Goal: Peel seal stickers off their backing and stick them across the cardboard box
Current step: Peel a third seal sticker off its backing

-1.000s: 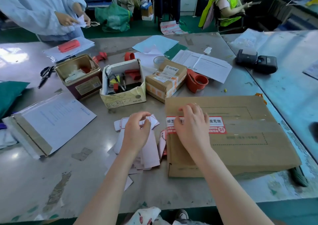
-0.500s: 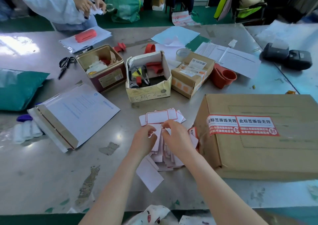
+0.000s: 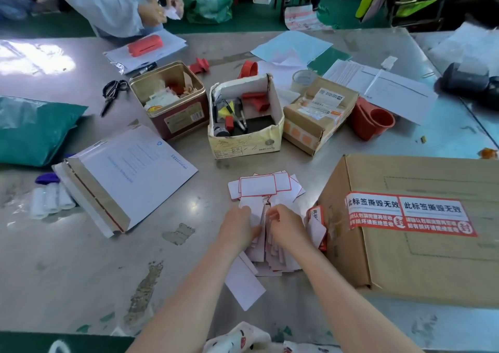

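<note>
A large cardboard box lies flat at the right, with two red-and-white seal stickers stuck side by side near its left edge. A heap of white, red-edged sticker backings lies on the table just left of the box. My left hand and my right hand are close together over the heap, and their fingertips pinch a white slip between them. One seal sticker leans against the box's left wall.
Behind the heap stand an open white box of pens, a gold tin and a small taped parcel. A white mailer lies to the left, red cups to the right. Another person's hands work across the metal table.
My right hand has left the sticker it pressed on the box and joined my left hand at the heap of slips. The camera has swung left.
</note>
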### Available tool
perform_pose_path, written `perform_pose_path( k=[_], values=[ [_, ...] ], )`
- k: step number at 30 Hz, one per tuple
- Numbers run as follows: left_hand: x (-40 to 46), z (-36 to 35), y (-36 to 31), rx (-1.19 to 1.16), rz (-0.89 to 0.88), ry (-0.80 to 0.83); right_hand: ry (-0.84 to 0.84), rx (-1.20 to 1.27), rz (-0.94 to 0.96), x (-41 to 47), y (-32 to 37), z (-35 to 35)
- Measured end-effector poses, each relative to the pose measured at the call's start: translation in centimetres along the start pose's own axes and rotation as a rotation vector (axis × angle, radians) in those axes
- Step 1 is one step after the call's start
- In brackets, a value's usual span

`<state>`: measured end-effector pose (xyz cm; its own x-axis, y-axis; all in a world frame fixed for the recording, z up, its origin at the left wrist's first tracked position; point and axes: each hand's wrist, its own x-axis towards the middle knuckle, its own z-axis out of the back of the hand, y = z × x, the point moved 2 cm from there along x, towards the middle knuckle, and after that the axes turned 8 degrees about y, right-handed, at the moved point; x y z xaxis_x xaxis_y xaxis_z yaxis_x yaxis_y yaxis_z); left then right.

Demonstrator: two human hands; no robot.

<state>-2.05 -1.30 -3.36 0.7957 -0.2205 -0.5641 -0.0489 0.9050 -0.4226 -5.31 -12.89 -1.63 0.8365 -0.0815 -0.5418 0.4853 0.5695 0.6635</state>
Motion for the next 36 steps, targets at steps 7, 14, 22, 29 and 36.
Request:
perform_pose_path(
  k=[7, 14, 22, 29, 36],
  values=[
    [0.3, 0.3, -1.1, 0.181, 0.042, 0.042, -0.001, -0.054, -0.013, 1.0, -0.7, 0.8],
    [0.2, 1.2, -2.2, 0.302, 0.004, 0.066, 0.02, -0.019, 0.026, 1.1, -0.4, 0.7],
    [-0.6, 1.7, -2.2, 0.357, 0.007, -0.072, 0.018, 0.004, 0.063, 1.3, -0.3, 0.5],
    [0.0, 2.0, -1.5, 0.2, 0.024, -0.104, 0.005, -0.006, 0.084, 1.1, 0.0, 0.8],
    [-0.1, 2.2, -1.1, -0.133, -0.05, -0.072, -0.021, -0.042, 0.082, 1.0, 0.2, 1.1]
  ],
)
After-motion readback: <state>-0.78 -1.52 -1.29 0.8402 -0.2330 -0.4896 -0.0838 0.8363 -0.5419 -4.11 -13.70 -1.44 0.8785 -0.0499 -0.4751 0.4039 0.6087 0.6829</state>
